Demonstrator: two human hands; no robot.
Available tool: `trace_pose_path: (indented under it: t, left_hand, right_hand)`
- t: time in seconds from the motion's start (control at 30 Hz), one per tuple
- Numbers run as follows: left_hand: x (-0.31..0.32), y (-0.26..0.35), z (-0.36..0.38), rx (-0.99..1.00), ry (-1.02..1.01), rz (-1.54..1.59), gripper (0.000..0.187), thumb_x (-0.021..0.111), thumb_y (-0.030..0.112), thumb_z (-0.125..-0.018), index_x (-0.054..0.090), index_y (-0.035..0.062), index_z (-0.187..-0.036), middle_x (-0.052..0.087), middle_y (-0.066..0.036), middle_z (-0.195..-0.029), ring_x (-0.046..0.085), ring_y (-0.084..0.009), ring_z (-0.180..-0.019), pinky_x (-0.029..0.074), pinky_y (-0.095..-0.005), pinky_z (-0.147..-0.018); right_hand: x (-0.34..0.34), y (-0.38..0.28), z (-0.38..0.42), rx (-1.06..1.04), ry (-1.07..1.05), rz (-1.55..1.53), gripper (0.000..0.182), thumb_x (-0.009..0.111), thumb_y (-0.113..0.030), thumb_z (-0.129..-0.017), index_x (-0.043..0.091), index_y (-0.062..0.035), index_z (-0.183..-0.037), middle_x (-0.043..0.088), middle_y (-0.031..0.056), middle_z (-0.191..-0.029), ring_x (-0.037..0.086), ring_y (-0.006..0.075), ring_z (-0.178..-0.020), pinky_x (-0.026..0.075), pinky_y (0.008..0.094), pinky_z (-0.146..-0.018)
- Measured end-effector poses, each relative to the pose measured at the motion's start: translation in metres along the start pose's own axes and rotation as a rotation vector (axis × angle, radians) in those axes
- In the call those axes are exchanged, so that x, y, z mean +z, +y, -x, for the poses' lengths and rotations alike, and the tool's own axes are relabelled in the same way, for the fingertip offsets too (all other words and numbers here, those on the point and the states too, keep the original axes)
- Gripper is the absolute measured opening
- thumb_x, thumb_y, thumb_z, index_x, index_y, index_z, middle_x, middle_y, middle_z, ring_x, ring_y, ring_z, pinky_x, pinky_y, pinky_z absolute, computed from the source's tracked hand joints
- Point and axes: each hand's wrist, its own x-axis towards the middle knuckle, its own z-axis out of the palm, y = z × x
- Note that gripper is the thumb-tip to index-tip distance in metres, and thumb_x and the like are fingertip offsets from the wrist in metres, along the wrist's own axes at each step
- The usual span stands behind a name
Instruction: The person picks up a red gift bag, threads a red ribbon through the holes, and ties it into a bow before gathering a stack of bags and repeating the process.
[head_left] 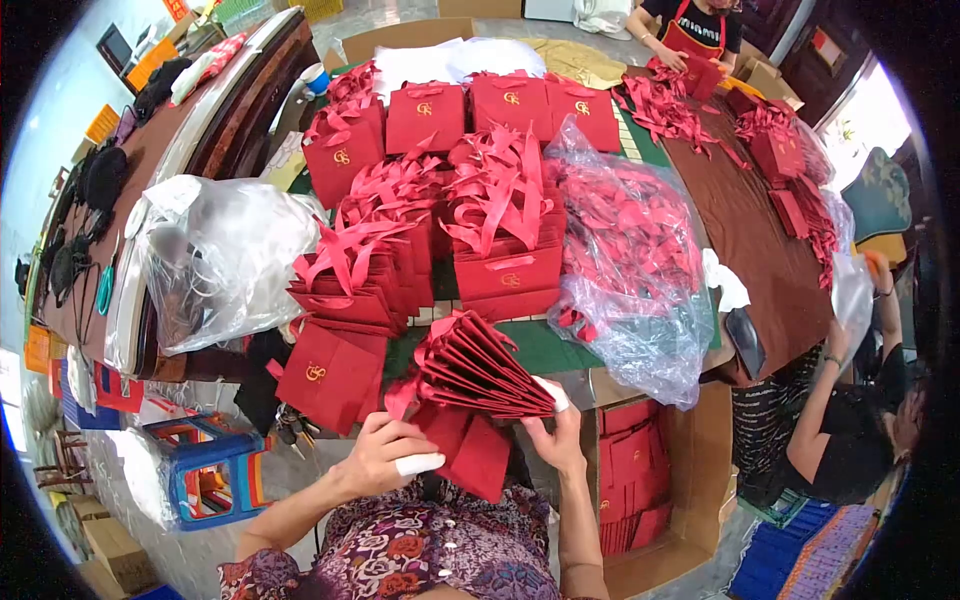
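Wide-angle view, brightly lit overall. The circular field ends in black corners with bluish fringing, and straight edges bow near the rim. Light overexposes the opening [872, 112] at right. Glare streaks the clear plastic bag [225, 250]; white sheets [425, 64] wash out. Narrow shadows separate the fanned red bags [480, 375], reasonably sharp at centre.

We're riding on the wearer's head, one wide fisheye view, facing forward and steeply down! Nearest the lens, along the bottom, comes the wearer's own floral top [420, 545], and close above it the left hand [388, 450] and right hand [557, 435]. On the gaze runs, over the brown-covered table [730, 225], up to the person in the red apron [695, 38], well off at the top right, all inside a round, black-cornered frame.
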Motion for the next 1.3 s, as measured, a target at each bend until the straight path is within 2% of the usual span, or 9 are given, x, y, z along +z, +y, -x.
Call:
trace_pose_path:
  t: [0.33, 0.6, 0.73, 0.8, 0.9, 0.93, 1.07, 1.2, 1.3]
  left_hand:
    - [-0.058, 0.032, 0.025, -0.088, 0.183, -0.022, 0.028, 0.077, 0.014, -0.065, 0.075, 0.0285, -0.089, 0.069, 0.008, -0.093, 0.061, -0.0121, -0.081, 0.040, -0.0313, -0.075]
    - [-0.009, 0.025, 0.067, -0.008, 0.380, -0.181, 0.021, 0.076, 0.024, -0.068, 0.071, 0.0308, -0.087, 0.063, 0.009, -0.095, 0.054, -0.0158, -0.084, 0.035, -0.0352, -0.077]
    - [0.004, 0.025, 0.066, 0.062, 0.146, -0.162, 0.036, 0.071, 0.025, -0.064, 0.071, 0.0407, -0.097, 0.061, 0.012, -0.102, 0.049, -0.0138, -0.094, 0.033, -0.0340, -0.081]
    - [0.026, 0.013, 0.047, 0.120, 0.275, -0.247, 0.043, 0.068, 0.023, -0.062, 0.070, 0.0466, -0.098, 0.057, 0.015, -0.109, 0.046, -0.0128, -0.096, 0.032, -0.0318, -0.082]
    - [0.063, -0.007, 0.029, 0.069, 0.426, -0.225, 0.047, 0.079, 0.029, -0.053, 0.071, 0.0302, -0.099, 0.054, 0.011, -0.106, 0.045, -0.0142, -0.096, 0.035, -0.0324, -0.079]
    - [0.078, -0.010, 0.032, -0.057, 0.446, -0.169, 0.045, 0.077, 0.025, -0.066, 0.070, 0.0418, -0.107, 0.057, 0.010, -0.115, 0.045, -0.0161, -0.101, 0.035, -0.0319, -0.080]
    - [0.100, -0.030, 0.030, 0.030, 0.355, -0.276, 0.047, 0.081, 0.026, -0.067, 0.070, 0.0343, -0.112, 0.054, 0.002, -0.117, 0.045, -0.0224, -0.108, 0.039, -0.0355, -0.090]
    - [0.104, -0.030, 0.024, -0.097, 0.230, -0.217, 0.049, 0.083, 0.026, -0.067, 0.069, 0.0279, -0.114, 0.051, -0.004, -0.118, 0.044, -0.0269, -0.111, 0.040, -0.0374, -0.094]
    - [0.103, -0.024, 0.005, -0.187, 0.319, -0.099, 0.038, 0.085, 0.025, -0.062, 0.070, 0.0225, -0.097, 0.053, -0.003, -0.109, 0.045, -0.0290, -0.107, 0.039, -0.0402, -0.090]
  right_hand:
    - [0.008, 0.006, 0.004, 0.083, 0.085, 0.020, 0.040, 0.067, -0.008, -0.084, 0.055, -0.0007, -0.122, 0.065, 0.0141, -0.107, 0.064, 0.0239, -0.098, 0.049, 0.0333, -0.087]
    - [0.010, -0.001, 0.004, 0.161, 0.129, 0.021, 0.036, 0.064, -0.010, -0.089, 0.055, 0.0007, -0.122, 0.067, 0.0100, -0.101, 0.062, 0.0148, -0.090, 0.049, 0.0300, -0.080]
    - [0.013, -0.008, 0.000, 0.088, 0.109, 0.015, 0.038, 0.063, -0.010, -0.091, 0.052, 0.0004, -0.126, 0.067, 0.0087, -0.101, 0.062, 0.0120, -0.086, 0.051, 0.0273, -0.076]
    - [0.013, -0.001, 0.003, 0.129, 0.086, -0.035, 0.040, 0.062, -0.009, -0.090, 0.050, 0.0004, -0.128, 0.066, 0.0095, -0.106, 0.061, 0.0139, -0.094, 0.050, 0.0296, -0.082]
    - [0.008, 0.000, 0.003, 0.132, 0.023, -0.013, 0.042, 0.057, -0.005, -0.090, 0.047, 0.0003, -0.130, 0.062, 0.0126, -0.116, 0.058, 0.0157, -0.106, 0.048, 0.0310, -0.089]
    - [0.007, 0.003, 0.003, 0.128, 0.028, -0.010, 0.042, 0.057, -0.005, -0.090, 0.047, 0.0003, -0.130, 0.062, 0.0126, -0.116, 0.058, 0.0157, -0.106, 0.048, 0.0310, -0.089]
    - [0.010, 0.012, 0.009, 0.206, -0.015, -0.338, 0.046, 0.053, -0.004, -0.090, 0.043, 0.0019, -0.134, 0.058, 0.0133, -0.124, 0.054, 0.0182, -0.115, 0.042, 0.0334, -0.098]
    - [0.024, 0.021, 0.018, 0.252, 0.007, -0.405, 0.055, 0.048, -0.029, -0.096, 0.035, 0.0005, -0.141, 0.051, 0.0156, -0.134, 0.046, 0.0214, -0.125, 0.032, 0.0372, -0.108]
    - [0.046, 0.044, 0.021, 0.079, 0.130, -0.678, 0.070, 0.051, -0.045, -0.096, 0.029, 0.0003, -0.144, 0.041, 0.0159, -0.143, 0.042, 0.0230, -0.130, 0.032, 0.0392, -0.109]
